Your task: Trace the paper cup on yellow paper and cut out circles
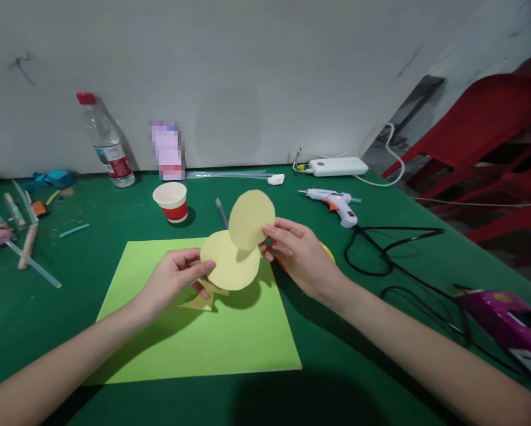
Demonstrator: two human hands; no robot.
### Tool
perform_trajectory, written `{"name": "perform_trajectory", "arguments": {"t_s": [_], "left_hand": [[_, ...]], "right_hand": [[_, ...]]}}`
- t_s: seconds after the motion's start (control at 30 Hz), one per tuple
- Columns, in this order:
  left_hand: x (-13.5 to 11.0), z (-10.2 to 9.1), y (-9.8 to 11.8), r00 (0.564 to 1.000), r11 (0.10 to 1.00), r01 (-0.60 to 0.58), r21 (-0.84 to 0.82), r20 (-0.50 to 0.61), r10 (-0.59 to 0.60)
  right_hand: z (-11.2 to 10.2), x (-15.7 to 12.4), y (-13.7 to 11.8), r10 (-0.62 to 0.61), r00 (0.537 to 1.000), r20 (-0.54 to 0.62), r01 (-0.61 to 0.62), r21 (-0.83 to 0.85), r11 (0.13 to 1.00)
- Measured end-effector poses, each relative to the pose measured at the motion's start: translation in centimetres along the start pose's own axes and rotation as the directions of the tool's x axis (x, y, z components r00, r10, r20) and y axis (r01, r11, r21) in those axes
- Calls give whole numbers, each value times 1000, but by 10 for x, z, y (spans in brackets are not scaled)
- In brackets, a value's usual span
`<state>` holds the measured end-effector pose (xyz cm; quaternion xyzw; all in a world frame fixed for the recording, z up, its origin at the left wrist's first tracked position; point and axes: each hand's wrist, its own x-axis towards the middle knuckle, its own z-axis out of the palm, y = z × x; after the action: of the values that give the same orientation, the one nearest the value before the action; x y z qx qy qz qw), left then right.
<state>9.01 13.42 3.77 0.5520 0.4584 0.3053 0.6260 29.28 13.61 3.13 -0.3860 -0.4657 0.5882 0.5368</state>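
Here our left hand (pixel 176 275) pinches the lower yellow disc (pixel 229 263) at its left edge, and our right hand (pixel 298 251) pinches the upper yellow disc (pixel 251 219) at its right edge. Both discs are held above the green sheet (pixel 203 337). They overlap and face us, their joint long axis rising up and right. Beyond we see a paper cup (pixel 171 201), a glue gun (pixel 336 204) and a bottle (pixel 108 145).

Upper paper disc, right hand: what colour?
The upper paper disc is pale yellow, like the lower disc; head view.
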Motion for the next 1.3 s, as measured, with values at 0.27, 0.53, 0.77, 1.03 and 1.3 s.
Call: {"name": "perform_trajectory", "arguments": {"t_s": [0.27, 0.53, 0.77, 1.03, 1.3], "left_hand": [[-8, -1, 13, 994, 991, -99, 91, -42, 103], [-18, -15, 31, 953, 913, -205, 351, -139, 268], [-28, -23, 34, 913, 843, -255, 474, -168, 371], [-38, -14, 40, 883, 805, -334, 490, -136, 449], [-38, -2, 31, 957, 947, -268, 174, -62, 283]], "right_hand": [[-8, 2, -4, -47, 975, 219, 27, 92, 995], [-12, 3, -22, 307, 914, 264, -332, 55, 942], [-10, -13, -37, 167, 969, 183, -131, -193, 972], [-7, -28, -47, -58, 994, 94, 85, -311, 947], [13, -56, -46, -503, 848, 166, 501, -560, 660]]}}
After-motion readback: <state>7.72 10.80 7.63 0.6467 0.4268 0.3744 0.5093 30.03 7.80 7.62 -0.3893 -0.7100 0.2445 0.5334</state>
